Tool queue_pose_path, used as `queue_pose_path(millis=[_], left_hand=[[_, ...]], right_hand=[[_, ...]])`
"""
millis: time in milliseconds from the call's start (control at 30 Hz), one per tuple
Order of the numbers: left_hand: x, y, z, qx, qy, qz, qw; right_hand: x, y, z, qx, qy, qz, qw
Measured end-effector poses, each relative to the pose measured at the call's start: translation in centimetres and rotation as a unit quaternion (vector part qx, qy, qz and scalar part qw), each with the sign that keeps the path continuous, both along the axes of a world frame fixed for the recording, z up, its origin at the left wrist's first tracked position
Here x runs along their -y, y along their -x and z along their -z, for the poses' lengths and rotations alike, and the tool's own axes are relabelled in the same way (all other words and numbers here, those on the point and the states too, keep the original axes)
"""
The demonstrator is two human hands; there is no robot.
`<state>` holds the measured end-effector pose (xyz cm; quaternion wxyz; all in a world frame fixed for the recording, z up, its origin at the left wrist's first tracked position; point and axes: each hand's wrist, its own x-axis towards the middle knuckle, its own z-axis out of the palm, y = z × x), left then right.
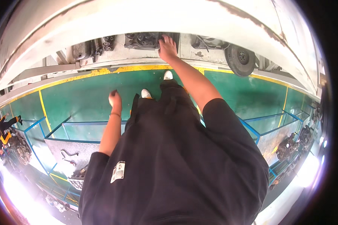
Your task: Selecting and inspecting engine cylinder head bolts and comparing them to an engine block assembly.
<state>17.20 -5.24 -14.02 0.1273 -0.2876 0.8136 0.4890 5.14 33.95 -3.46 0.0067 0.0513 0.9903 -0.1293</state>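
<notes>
Shelf (116, 52), 12 o'clock | wheel (242, 56), 2 o'clock | metal engine part (142, 39), on shelf, 11 o'clock | right hand (168, 48), 12 o'clock, at engine part's 3-o'clock end, grip unclear | left hand (115, 100), 9-to-10 o'clock, blurred, can't tell whether closed

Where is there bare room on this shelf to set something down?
Two shelf patches: between the metal block by your right hand and the grey casing, and between that block and the crowded parts at left.

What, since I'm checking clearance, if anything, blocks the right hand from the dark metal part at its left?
Nothing visible: the right hand is close beside the dark metal part; whether they touch is unclear.
</notes>
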Motion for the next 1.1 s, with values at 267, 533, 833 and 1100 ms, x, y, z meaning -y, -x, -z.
queue_pose_path(millis=[267, 533, 833, 1100], left_hand=[[10.3, -18.5, -0.8, 0.105, -0.041, -0.162, 0.980], [10.0, -22.5, -2.2, 0.162, -0.105, -0.133, 0.972], [7.9, -20.2, -3.5, 0.168, -0.151, -0.087, 0.970], [8.0, -20.9, -3.4, 0.188, -0.139, -0.114, 0.966]], right_hand=[[2.0, 1.6, 1.8, 0.087, -0.025, 0.122, 0.988], [2.5, 2.0, 2.3, 0.082, -0.011, 0.164, 0.983], [1.8, 2.0, 2.5, 0.085, 0.024, 0.145, 0.986], [2.1, 2.1, 2.5, 0.061, 0.202, 0.269, 0.940]])
